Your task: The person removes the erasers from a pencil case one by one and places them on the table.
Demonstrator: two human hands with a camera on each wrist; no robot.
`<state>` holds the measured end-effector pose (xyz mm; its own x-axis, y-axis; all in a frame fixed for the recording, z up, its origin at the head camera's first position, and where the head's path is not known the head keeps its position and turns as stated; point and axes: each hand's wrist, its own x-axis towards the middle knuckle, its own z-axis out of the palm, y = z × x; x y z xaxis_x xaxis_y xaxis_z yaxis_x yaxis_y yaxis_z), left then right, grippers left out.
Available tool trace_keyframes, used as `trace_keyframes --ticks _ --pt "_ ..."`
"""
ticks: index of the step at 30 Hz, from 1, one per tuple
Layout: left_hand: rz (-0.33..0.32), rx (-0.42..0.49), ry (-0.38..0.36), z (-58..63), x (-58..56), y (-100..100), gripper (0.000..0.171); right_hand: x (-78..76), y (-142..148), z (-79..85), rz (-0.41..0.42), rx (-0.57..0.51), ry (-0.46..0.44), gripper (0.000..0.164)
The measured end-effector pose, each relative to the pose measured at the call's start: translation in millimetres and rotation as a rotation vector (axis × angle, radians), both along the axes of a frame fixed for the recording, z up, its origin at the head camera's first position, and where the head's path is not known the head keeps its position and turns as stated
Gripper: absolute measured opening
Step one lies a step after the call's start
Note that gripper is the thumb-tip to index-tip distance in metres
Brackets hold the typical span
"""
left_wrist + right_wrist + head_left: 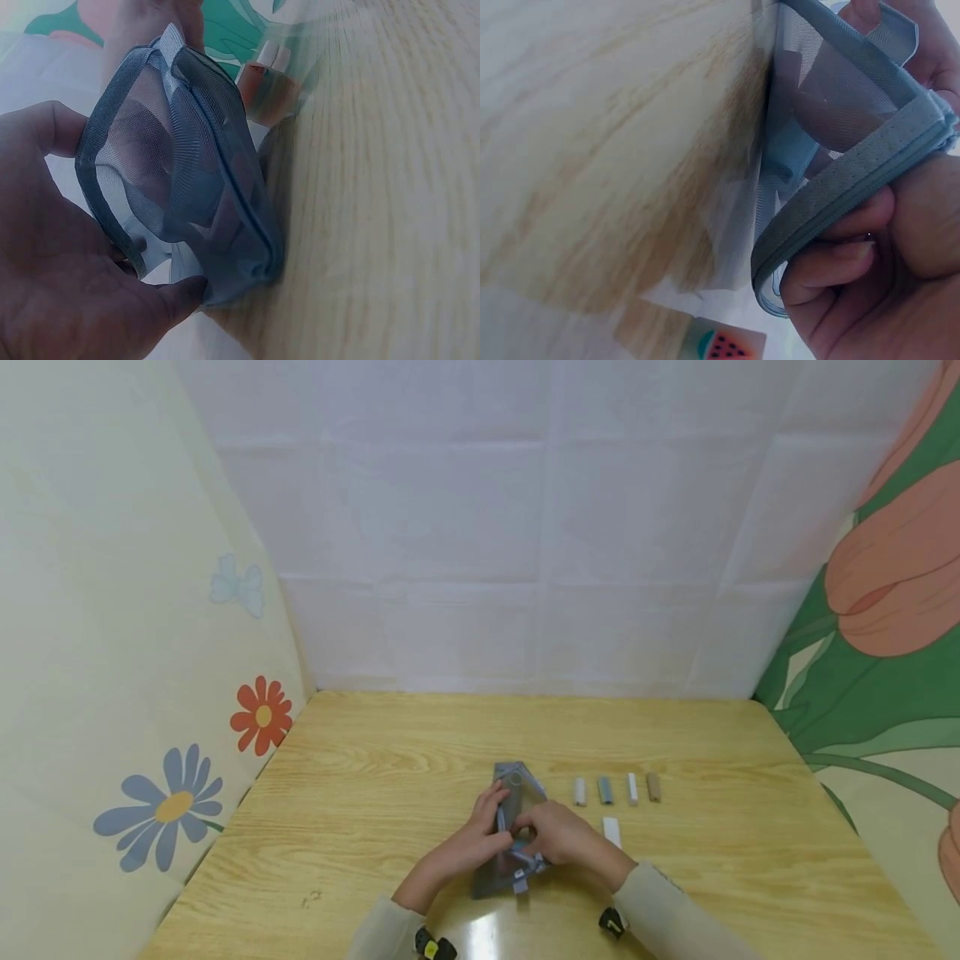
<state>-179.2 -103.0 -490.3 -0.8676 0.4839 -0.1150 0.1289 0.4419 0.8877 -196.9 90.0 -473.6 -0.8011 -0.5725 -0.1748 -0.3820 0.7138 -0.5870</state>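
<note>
A grey-blue mesh pouch with a zipper lies on the table between the two hands, its mouth spread apart. From the left, my left hand grips its edge; in the left wrist view the fingers meet the fabric rim of the pouch and the thumb presses lower down. My right hand holds the opposite side, and the right wrist view has its fingers curled at the zippered rim of the pouch. Through the mesh, parts of the right hand show faintly in the left wrist view.
Right of the pouch, a row of small blocks stands: a whitish one, a blue-grey one, a white one and a brown one. Nearer lies another white block. A watermelon-printed block shows in the right wrist view.
</note>
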Motion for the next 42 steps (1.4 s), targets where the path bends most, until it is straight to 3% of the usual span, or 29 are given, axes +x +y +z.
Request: trace_keyframes --ticks 30,42 --pt "0.007 0.009 -0.013 1.3 2.4 0.9 0.091 5.2 15.0 8.9 0.017 -0.027 0.077 0.015" --pt "-0.008 -0.01 0.002 0.3 1.5 0.9 0.09 2.0 27.0 18.4 -0.008 -0.019 0.073 0.021"
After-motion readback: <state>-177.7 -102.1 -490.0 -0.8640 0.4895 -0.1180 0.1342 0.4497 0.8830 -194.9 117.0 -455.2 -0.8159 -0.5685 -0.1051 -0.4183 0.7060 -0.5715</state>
